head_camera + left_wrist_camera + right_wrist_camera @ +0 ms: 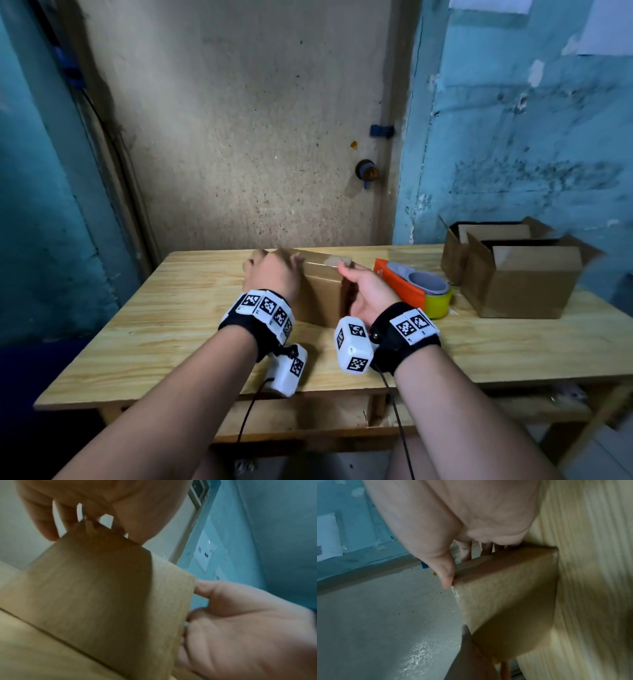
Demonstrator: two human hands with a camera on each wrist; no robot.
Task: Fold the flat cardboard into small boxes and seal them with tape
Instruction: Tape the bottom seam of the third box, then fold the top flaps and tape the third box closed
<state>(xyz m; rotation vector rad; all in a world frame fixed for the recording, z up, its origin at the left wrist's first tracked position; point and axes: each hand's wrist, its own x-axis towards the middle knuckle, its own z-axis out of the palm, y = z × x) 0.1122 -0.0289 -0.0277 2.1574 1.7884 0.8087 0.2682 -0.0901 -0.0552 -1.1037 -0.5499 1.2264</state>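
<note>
A closed brown cardboard box [322, 291] stands on the wooden table [171, 308], a shiny strip of tape along its top. My left hand [270, 274] grips its upper left corner, fingers and thumb curled over the edge; the left wrist view shows the left hand [96, 504] on the box [94, 588]. At the box's right end, my right hand [363, 291] holds on with its thumb on the top edge. In the right wrist view, the right hand [453, 520] reaches its fingers behind the box [505, 595].
An orange tape dispenser [400, 284] with a yellow-green roll [438, 301] lies just right of my right hand. Two open cardboard boxes [524, 284] stand at the table's right end. A door and blue walls are behind the table.
</note>
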